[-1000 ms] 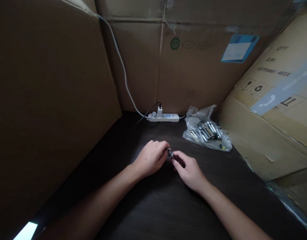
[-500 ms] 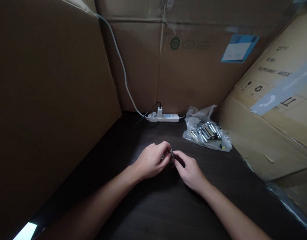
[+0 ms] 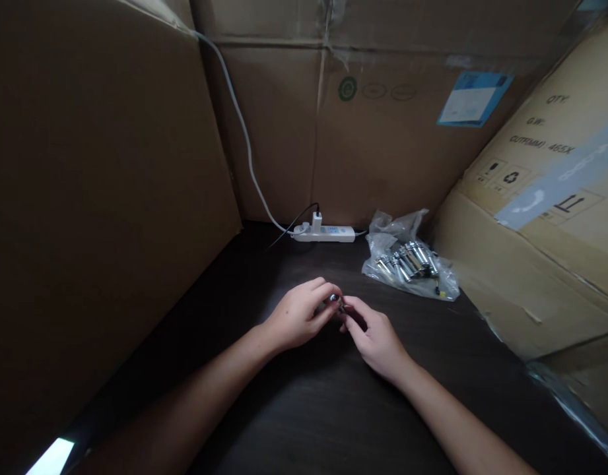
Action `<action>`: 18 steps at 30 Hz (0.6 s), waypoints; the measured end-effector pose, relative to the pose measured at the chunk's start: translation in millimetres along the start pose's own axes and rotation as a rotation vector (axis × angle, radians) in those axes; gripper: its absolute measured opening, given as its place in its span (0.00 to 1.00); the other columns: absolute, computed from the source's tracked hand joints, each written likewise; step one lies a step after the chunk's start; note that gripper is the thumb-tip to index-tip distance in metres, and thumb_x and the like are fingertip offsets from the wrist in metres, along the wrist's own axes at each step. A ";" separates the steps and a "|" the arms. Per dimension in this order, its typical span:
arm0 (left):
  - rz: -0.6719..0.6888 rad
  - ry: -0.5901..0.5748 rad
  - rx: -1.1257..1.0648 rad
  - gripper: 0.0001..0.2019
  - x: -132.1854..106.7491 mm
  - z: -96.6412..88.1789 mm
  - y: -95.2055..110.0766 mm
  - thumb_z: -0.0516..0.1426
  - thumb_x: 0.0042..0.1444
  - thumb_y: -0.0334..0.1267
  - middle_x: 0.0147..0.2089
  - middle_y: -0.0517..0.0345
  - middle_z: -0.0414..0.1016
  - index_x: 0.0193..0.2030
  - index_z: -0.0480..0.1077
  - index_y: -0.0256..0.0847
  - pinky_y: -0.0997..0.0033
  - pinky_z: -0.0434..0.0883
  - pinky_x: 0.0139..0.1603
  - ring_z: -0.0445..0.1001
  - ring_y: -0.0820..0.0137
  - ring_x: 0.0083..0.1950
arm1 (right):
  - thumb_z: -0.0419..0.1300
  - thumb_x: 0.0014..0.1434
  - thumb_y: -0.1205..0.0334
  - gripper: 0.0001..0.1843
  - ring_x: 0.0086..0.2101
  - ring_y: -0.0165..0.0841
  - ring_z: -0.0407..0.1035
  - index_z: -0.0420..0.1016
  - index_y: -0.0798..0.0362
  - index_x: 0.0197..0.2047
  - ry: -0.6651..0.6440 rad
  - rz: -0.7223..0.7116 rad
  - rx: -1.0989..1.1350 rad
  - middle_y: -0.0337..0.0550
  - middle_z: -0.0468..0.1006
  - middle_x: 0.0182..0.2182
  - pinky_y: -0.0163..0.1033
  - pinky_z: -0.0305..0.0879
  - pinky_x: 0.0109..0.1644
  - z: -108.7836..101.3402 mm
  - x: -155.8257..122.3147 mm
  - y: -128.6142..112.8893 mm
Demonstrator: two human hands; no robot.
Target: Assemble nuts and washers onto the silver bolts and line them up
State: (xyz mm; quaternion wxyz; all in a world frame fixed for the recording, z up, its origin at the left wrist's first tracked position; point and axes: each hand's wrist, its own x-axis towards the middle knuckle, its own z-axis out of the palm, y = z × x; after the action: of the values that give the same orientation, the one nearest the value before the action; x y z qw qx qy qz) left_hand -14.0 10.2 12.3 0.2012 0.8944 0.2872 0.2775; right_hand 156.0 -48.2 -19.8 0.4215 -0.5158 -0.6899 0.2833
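My left hand (image 3: 301,313) is closed, its thumb and fingers pinching a small metal bolt (image 3: 333,298) whose shiny end shows between the fingertips. Just to the right, my right hand (image 3: 373,333) is closed around the other end of the same piece. The fingertips of both hands nearly meet over the dark table (image 3: 304,409), and they cover most of the bolt. Beyond my right hand lies a clear plastic bag (image 3: 447,288) with several silver bolts (image 3: 407,260) in it.
A white power strip (image 3: 340,234) with a plugged-in adapter (image 3: 317,222) lies against the back cardboard wall (image 3: 278,145). Its white cable (image 3: 244,135) runs up to the left. Cardboard walls stand at left (image 3: 110,198) and right (image 3: 531,277). A bright object (image 3: 51,456) shows at lower left.
The bolt has turned slightly between my fingers, so a shiny end now shows by my left fingertips. My left fingers have shifted a little; my right hand has hardly moved.
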 end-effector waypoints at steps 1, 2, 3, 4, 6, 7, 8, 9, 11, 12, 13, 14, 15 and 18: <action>0.013 -0.002 -0.012 0.09 0.0 -0.3 -0.1 0.48 0.62 0.36 0.39 0.56 0.69 0.45 0.67 0.42 0.73 0.65 0.39 0.68 0.72 0.39 | 0.50 0.61 0.62 0.15 0.29 0.31 0.71 0.68 0.50 0.51 -0.001 0.004 0.002 0.41 0.77 0.37 0.37 0.68 0.38 0.0 0.1 0.7; 0.019 -0.001 -0.019 0.10 -0.1 -0.7 -0.2 0.47 0.62 0.35 0.40 0.56 0.69 0.46 0.67 0.42 0.73 0.66 0.41 0.68 0.71 0.41 | 0.50 0.61 0.62 0.15 0.29 0.31 0.71 0.68 0.50 0.51 -0.001 0.008 0.004 0.41 0.77 0.37 0.37 0.68 0.38 -0.1 0.1 1.3; 0.021 -0.001 -0.025 0.10 -0.3 -1.1 -0.3 0.47 0.62 0.34 0.40 0.56 0.69 0.46 0.67 0.42 0.72 0.66 0.42 0.67 0.71 0.42 | 0.50 0.61 0.62 0.15 0.29 0.31 0.71 0.68 0.50 0.51 -0.004 0.013 0.007 0.41 0.76 0.37 0.37 0.68 0.38 -0.1 0.1 1.7; 0.020 -0.003 -0.028 0.11 -0.6 -1.7 -0.4 0.47 0.62 0.33 0.41 0.56 0.68 0.47 0.67 0.43 0.72 0.66 0.42 0.67 0.71 0.42 | 0.50 0.61 0.62 0.15 0.29 0.31 0.71 0.68 0.50 0.51 -0.005 0.016 0.009 0.41 0.76 0.38 0.37 0.68 0.38 -0.1 0.1 2.0; 0.023 -0.011 -0.028 0.13 -1.5 -3.2 0.1 0.47 0.60 0.30 0.41 0.56 0.67 0.49 0.67 0.44 0.73 0.66 0.41 0.67 0.71 0.41 | 0.50 0.61 0.62 0.14 0.30 0.32 0.71 0.68 0.50 0.50 -0.002 0.018 0.007 0.42 0.76 0.37 0.37 0.67 0.38 0.0 -0.1 2.2; 0.024 -0.012 -0.028 0.15 -2.0 -4.2 0.5 0.47 0.60 0.29 0.41 0.56 0.67 0.51 0.66 0.45 0.73 0.66 0.41 0.67 0.71 0.41 | 0.50 0.61 0.62 0.14 0.30 0.32 0.71 0.68 0.51 0.49 0.000 0.019 0.005 0.42 0.76 0.37 0.37 0.67 0.38 0.1 -0.2 2.2; 0.020 -0.005 -0.028 0.17 -2.4 -5.2 1.1 0.47 0.59 0.29 0.42 0.57 0.66 0.52 0.65 0.45 0.72 0.66 0.40 0.67 0.72 0.40 | 0.50 0.61 0.62 0.13 0.30 0.32 0.71 0.69 0.51 0.48 0.002 0.019 0.002 0.42 0.76 0.36 0.37 0.67 0.38 0.1 -0.4 2.2; 0.010 0.011 -0.028 0.17 -2.7 -6.0 1.7 0.48 0.58 0.29 0.42 0.57 0.66 0.53 0.64 0.45 0.72 0.66 0.40 0.67 0.72 0.39 | 0.50 0.61 0.61 0.13 0.30 0.32 0.71 0.69 0.51 0.47 0.003 0.020 -0.004 0.42 0.76 0.36 0.37 0.67 0.39 0.1 -0.6 2.1; -0.030 0.054 -0.019 0.14 -2.7 -7.0 2.4 0.50 0.58 0.33 0.41 0.58 0.66 0.51 0.63 0.43 0.72 0.66 0.39 0.67 0.72 0.37 | 0.50 0.61 0.61 0.12 0.30 0.32 0.71 0.69 0.51 0.47 -0.003 0.018 -0.020 0.41 0.76 0.34 0.37 0.66 0.39 -0.1 -1.0 2.1; -0.052 0.068 -0.009 0.11 -2.5 -6.9 2.4 0.50 0.58 0.35 0.40 0.58 0.66 0.48 0.64 0.42 0.72 0.65 0.37 0.66 0.72 0.36 | 0.50 0.61 0.62 0.13 0.31 0.32 0.70 0.69 0.51 0.47 -0.008 0.015 -0.029 0.41 0.76 0.34 0.37 0.66 0.39 -0.2 -1.2 2.2; -0.071 0.073 0.003 0.09 -2.1 -6.4 2.1 0.51 0.59 0.38 0.39 0.58 0.66 0.45 0.64 0.41 0.72 0.65 0.36 0.65 0.72 0.34 | 0.50 0.61 0.62 0.13 0.31 0.32 0.70 0.69 0.51 0.47 -0.011 0.011 -0.039 0.41 0.76 0.33 0.37 0.66 0.39 -0.4 -1.3 2.4; -0.085 0.066 0.017 0.08 -1.6 -5.7 1.5 0.51 0.59 0.41 0.37 0.59 0.66 0.42 0.64 0.41 0.73 0.64 0.34 0.65 0.72 0.33 | 0.50 0.61 0.62 0.13 0.31 0.32 0.70 0.69 0.51 0.47 -0.014 0.007 -0.046 0.41 0.75 0.33 0.37 0.66 0.39 -0.6 -1.4 2.7; -0.093 0.053 0.029 0.09 -1.1 -4.8 0.9 0.50 0.60 0.43 0.36 0.60 0.65 0.39 0.64 0.41 0.73 0.63 0.33 0.64 0.73 0.33 | 0.50 0.62 0.62 0.13 0.32 0.32 0.70 0.69 0.52 0.47 -0.015 0.004 -0.051 0.41 0.75 0.33 0.37 0.65 0.39 -0.7 -1.4 3.1; -0.107 0.021 0.041 0.10 -0.2 -2.5 -0.7 0.49 0.61 0.44 0.34 0.61 0.64 0.36 0.63 0.41 0.74 0.61 0.31 0.63 0.73 0.31 | 0.50 0.62 0.62 0.13 0.32 0.32 0.70 0.69 0.52 0.48 -0.017 0.003 -0.060 0.41 0.75 0.32 0.36 0.65 0.38 -0.9 -1.2 4.6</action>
State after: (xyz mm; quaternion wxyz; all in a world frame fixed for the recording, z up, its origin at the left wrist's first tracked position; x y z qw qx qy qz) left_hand -15.9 11.1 13.7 0.1942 0.8788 0.3423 0.2700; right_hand 159.1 -48.0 -23.5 0.3994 -0.5268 -0.7008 0.2678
